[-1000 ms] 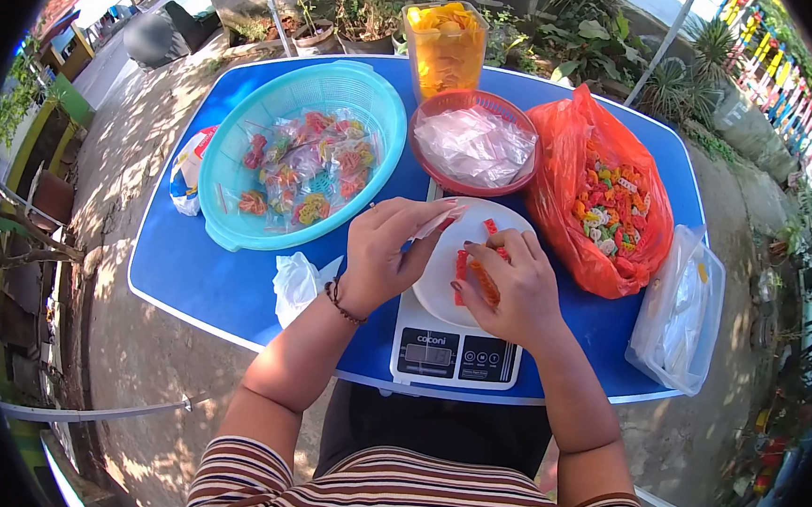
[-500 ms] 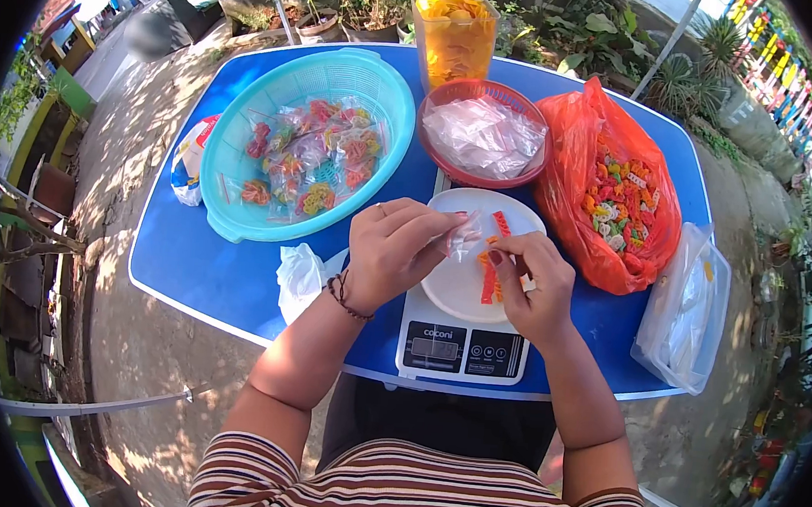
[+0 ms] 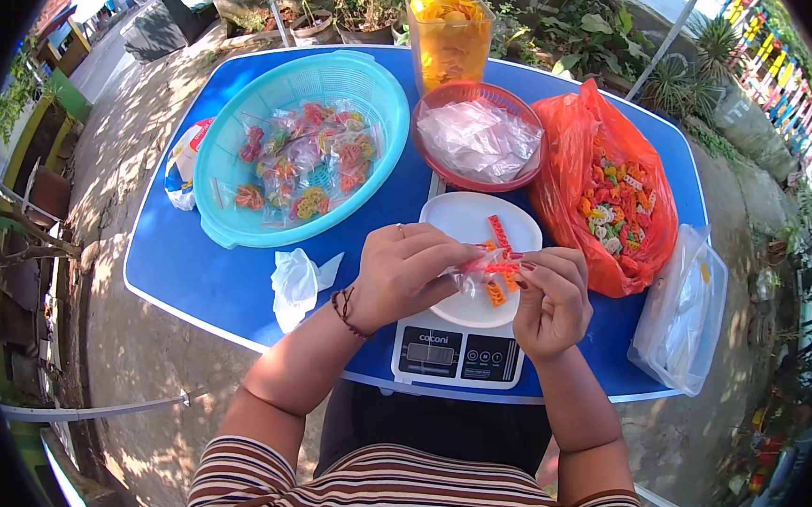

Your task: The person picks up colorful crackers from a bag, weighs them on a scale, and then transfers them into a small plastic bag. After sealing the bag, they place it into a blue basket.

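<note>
Over the white plate (image 3: pixel 447 217) of the kitchen scale (image 3: pixel 404 375), my two hands almost meet. My left hand (image 3: pixel 410 275) pinches a small clear plastic bag (image 3: pixel 468 283). A red, lattice-patterned snack piece (image 3: pixel 501 269) is in the fingers of my right hand (image 3: pixel 554 300), its far end overlapping the bag's mouth. Beneath them on the plate lie another red snack piece (image 3: pixel 496 228) and an orange snack piece (image 3: pixel 495 295), partly covered by the hands and bag.
Filled small bags (image 3: pixel 317 153) lie in a turquoise basket (image 3: pixel 213 160) at left. Behind the scale, a red basket (image 3: pixel 422 160) holds clear bags. An orange-red plastic bag (image 3: pixel 645 270) of colourful snacks, a clear box (image 3: pixel 680 310), a yellow-filled container (image 3: pixel 448 44) and white plastic (image 3: pixel 295 285) surround it.
My right hand has lifted a red snack piece from the plate to the bag's mouth. My left hand has moved slightly down and right with the bag.
</note>
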A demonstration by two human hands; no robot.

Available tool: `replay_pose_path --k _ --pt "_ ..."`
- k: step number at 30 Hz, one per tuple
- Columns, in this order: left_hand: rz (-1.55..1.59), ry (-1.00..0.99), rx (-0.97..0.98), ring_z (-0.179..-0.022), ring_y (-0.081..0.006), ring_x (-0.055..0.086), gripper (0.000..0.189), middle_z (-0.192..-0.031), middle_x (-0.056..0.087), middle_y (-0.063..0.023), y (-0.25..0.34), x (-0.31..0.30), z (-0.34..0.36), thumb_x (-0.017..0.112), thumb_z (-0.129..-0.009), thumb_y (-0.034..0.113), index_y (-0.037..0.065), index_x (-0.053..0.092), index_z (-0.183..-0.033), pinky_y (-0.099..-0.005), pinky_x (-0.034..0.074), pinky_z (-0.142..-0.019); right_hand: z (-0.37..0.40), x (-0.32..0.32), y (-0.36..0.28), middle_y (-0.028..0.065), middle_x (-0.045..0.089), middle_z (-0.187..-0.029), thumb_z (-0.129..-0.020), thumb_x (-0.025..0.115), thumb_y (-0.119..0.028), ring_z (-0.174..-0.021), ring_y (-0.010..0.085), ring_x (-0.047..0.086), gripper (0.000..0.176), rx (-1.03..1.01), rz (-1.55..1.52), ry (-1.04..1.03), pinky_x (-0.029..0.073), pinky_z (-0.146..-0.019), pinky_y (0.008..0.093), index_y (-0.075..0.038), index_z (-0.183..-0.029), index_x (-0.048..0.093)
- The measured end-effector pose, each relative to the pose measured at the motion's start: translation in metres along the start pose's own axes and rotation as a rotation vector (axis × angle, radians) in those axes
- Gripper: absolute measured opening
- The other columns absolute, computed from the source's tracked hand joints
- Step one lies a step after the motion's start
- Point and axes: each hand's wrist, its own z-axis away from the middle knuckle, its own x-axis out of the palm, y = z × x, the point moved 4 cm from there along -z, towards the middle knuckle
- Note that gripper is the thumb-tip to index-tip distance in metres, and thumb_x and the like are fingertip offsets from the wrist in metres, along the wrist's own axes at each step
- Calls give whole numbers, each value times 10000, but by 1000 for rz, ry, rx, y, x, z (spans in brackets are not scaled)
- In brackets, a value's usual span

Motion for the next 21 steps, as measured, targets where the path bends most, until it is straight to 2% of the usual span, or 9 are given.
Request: replay_pose_path --k 2,8,11,14,16,17,18,19,21 --pt "15 -28 -1 -796 -201 732 406 -898 747 -21 1 1 0 835 -646 112 126 739 -1040 -308 563 -662 -2 3 -1 89 733 -935 -879 727 -19 -810 270 638 163 -20 52 -24 499 -719 344 -40 -1022 653" --pt "43 -15 15 -826 -213 740 384 -935 747 -44 4 7 0 819 -714 125 122 728 -1087 -325 585 -692 -5 4 -1 78 719 -955 -880 732 -86 -859 257 605 161 -24 55 -76 485 -762 344 -44 -1025 675" --pt "27 -30 -6 -840 -216 741 380 -933 747 -44 3 8 1 811 -733 128 124 728 -1103 -324 582 -695 -10 4 -5 107 688 -1041 -874 721 -155 -915 265 570 236 -71 114 -191 464 -808 359 -35 -1074 686" --pt "-6 -25 -21 -835 -215 741 347 -924 751 -53 2 7 0 814 -756 125 110 733 -1094 -313 574 -699 -10 6 -3 141 649 -1101 -866 701 -190 -940 275 549 277 -50 85 -208 450 -827 371 -34 -1096 698" --pt "-34 -2 -29 -797 -208 741 299 -915 759 -73 4 2 -7 831 -778 116 76 743 -1061 -296 560 -690 -1 6 3 158 640 -1098 -848 707 -162 -922 274 551 252 80 71 -54 448 -813 373 -40 -1068 709" --pt "22 20 -100 -818 -203 743 283 -945 761 -86 1 1 -6 809 -818 120 62 734 -1085 -299 567 -715 2 5 6 167 635 -1097 -838 710 -149 -913 273 553 240 142 62 24 448 -806 373 -43 -1054 714" --pt "75 42 -172 -839 -198 745 269 -976 763 -99 -2 1 -5 787 -857 125 48 725 -1108 -301 573 -741 -2 3 11 130 637 -1058 -797 710 -96 -881 267 554 234 92 160 -16 447 -779 381 -45 -1026 721" --pt "128 65 -246 -861 -193 747 258 -1006 765 -112 -5 1 -4 766 -897 129 34 717 -1132 -304 580 -766 -5 5 14 117 636 -1047 -786 710 -84 -874 266 556 240 119 223 -122 448 -774 384 -44 -1023 722" --pt "587 161 -516 -905 -202 744 258 -1057 754 -141 -20 10 4 689 -969 156 4 688 -1178 -326 589 -818 -7 10 18 91 633 -1024 -763 709 -59 -861 263 559 255 174 349 -334 451 -763 390 -42 -1017 722"
